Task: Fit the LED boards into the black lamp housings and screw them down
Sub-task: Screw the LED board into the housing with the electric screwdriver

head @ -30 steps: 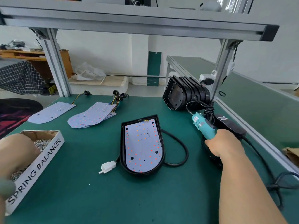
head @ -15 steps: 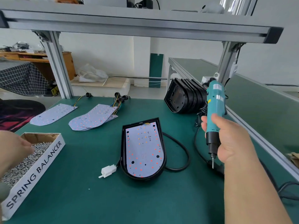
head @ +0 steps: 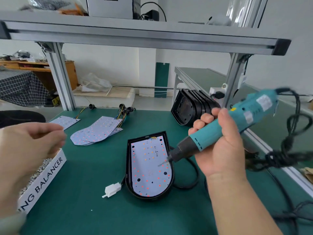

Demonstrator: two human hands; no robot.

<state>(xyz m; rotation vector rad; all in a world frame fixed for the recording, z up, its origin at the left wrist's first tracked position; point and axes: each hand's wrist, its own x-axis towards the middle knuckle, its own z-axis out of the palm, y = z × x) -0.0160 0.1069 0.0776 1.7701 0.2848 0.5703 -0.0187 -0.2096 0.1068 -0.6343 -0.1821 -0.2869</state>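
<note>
A green-matted bench (head: 84,200) under an aluminium frame (head: 135,36) carries the work. Nearest on the left, the left hand (head: 25,150) hangs blurred above a cardboard box (head: 45,177) lettered "BALANCER" and filled with small screws (head: 38,174). Its fingers are drawn together, but the blur hides whether they pinch anything. Just right of the box lies a white plug connector (head: 111,190) on a short lead.

Beside it sits a black lamp housing (head: 128,167), open side up, with an LED board (head: 150,172) seated inside it. A black cable (head: 193,175) loops out from its right side. The right hand (head: 220,150) is wrapped tight round a teal electric screwdriver (head: 237,119), held slanted. The bit points down and left, over the upper right part of the board, and whether it touches is unclear. The tool's coiled black cord (head: 288,150) trails off to the right.

Further back on the left lie a fanned pile of spare LED boards (head: 96,131) with coloured wires and a single board (head: 66,121). At the back right, a row of empty black housings (head: 191,107) stands on edge by the frame post.
</note>
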